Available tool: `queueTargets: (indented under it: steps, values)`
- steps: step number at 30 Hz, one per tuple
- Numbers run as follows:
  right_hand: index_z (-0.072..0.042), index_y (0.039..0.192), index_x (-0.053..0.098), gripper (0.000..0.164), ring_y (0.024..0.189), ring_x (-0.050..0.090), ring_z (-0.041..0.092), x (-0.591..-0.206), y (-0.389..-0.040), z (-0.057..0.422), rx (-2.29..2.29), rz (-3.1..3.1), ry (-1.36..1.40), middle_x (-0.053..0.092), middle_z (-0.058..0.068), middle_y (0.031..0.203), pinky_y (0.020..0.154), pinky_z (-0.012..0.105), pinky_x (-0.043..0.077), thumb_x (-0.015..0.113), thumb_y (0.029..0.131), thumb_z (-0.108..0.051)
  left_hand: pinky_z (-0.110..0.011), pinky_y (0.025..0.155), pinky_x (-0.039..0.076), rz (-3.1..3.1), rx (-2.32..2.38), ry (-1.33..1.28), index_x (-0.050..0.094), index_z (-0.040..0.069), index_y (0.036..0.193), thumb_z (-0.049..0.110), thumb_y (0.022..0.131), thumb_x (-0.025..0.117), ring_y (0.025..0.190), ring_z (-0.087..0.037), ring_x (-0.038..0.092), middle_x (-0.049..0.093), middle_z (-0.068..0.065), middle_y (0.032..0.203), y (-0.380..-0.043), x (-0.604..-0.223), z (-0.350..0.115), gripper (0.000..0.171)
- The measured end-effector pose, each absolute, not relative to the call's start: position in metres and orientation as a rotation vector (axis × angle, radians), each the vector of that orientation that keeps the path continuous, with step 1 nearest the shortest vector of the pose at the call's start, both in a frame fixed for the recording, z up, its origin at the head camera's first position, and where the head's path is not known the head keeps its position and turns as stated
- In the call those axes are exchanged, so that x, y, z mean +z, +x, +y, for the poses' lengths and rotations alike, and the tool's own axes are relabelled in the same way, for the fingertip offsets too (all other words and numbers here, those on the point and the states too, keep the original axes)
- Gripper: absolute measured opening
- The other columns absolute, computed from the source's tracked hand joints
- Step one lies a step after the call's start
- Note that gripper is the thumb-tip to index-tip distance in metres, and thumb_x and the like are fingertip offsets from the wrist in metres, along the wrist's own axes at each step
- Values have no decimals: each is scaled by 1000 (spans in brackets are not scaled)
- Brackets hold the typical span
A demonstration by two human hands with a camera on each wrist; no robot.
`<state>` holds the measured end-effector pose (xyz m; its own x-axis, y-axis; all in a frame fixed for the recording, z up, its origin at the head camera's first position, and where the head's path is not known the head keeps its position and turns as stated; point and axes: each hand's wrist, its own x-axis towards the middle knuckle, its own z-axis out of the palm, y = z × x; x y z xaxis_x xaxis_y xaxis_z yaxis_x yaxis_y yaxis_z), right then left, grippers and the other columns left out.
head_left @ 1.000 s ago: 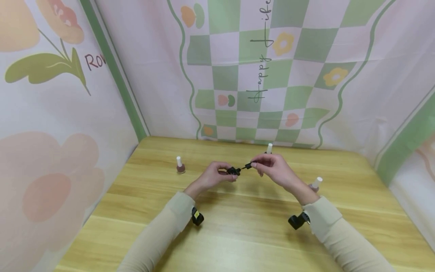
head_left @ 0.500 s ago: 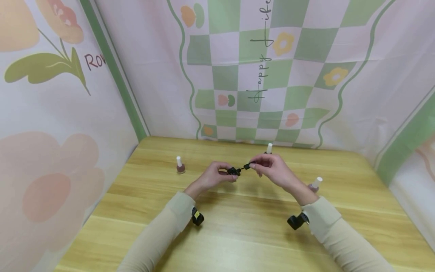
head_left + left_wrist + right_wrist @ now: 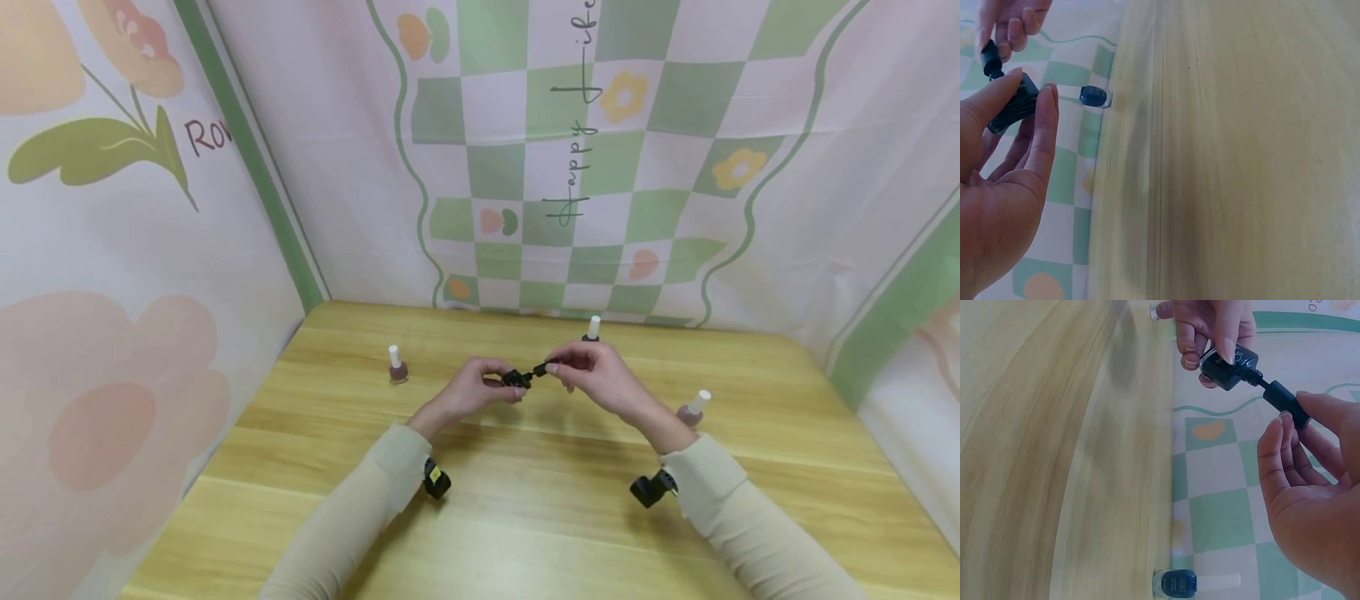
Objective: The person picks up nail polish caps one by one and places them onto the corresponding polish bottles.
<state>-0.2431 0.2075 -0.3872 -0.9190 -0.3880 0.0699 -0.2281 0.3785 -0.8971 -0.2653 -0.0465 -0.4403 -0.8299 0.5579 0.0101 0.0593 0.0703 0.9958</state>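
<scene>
In the head view my left hand [image 3: 467, 387] grips a small black nail polish bottle [image 3: 515, 379] between thumb and fingers, tilted above the wooden table. My right hand [image 3: 602, 377] pinches the bottle's black cap [image 3: 1286, 403] by its far end. A short length of dark brush stem [image 3: 1264, 384] shows between the cap and the bottle's threaded neck [image 3: 1251, 376] in the right wrist view. The brush tip is hidden inside the neck. Cap and bottle are nearly in line, a small gap apart. In the left wrist view, fingers of my left hand [image 3: 1007, 181] cover part of the bottle.
A mauve polish bottle with white cap [image 3: 398, 370] stands left on the table [image 3: 525, 508]. A dark one, also white-capped [image 3: 592, 330], stands at the back behind my right hand. Another mauve bottle [image 3: 692, 410] is beside my right wrist. Printed cloth [image 3: 555, 167] hangs behind the table.
My right hand has shifted slightly left, bringing the cap nearer to the bottle, so less of the brush stem shows. The left hand has stayed almost still.
</scene>
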Motion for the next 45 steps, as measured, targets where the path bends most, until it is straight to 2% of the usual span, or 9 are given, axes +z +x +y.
queueTargets:
  steps: [4,9,11,16,22,39,45]
  values:
    - [1,121,67,31,78,64,26,-388,-243,206,-1565,2481,-574,68,13,94,68,36,58,67,101,-22,-41,90,60,1981,1813,616,70,-2,111,7,94,75,98,-28,75,68,-13,110,-266,-441,-46,20]
    - [-2,120,69,27,81,63,39,-390,-244,205,-1564,2483,-583,68,13,92,65,32,56,67,101,-22,-39,90,60,1972,1824,603,70,-2,111,6,93,75,98,-27,75,68,-13,111,-266,-442,-46,20]
    - [-3,119,69,26,82,63,40,-390,-244,205,-1560,2486,-583,68,13,92,65,31,56,68,101,-22,-39,90,60,1969,1827,605,70,-3,111,5,93,75,98,-27,75,68,-14,111,-266,-442,-46,20]
    - [-3,116,71,24,78,64,31,-390,-245,203,-1544,2495,-591,68,13,91,65,34,57,69,100,-21,-38,89,61,1968,1825,615,70,-3,110,5,93,75,97,-27,75,68,-14,110,-265,-442,-46,19]
    - [-5,115,71,22,78,64,31,-390,-245,201,-1534,2488,-587,69,12,92,67,42,58,69,100,-22,-37,89,61,1985,1811,616,70,-2,110,6,93,75,97,-26,75,69,-13,110,-265,-441,-46,19]
    - [-5,113,73,23,74,64,26,-390,-243,197,-1487,2515,-600,70,9,86,66,39,57,69,100,-23,-36,87,61,2036,1781,619,73,2,107,8,93,76,96,-24,75,68,-11,107,-263,-443,-44,15]
    - [-5,108,75,21,67,62,26,-391,-245,198,-1456,2532,-629,67,9,78,57,34,54,70,99,-23,-38,88,61,2041,1770,641,73,1,106,7,93,75,94,-24,75,70,-11,106,-262,-444,-44,14]
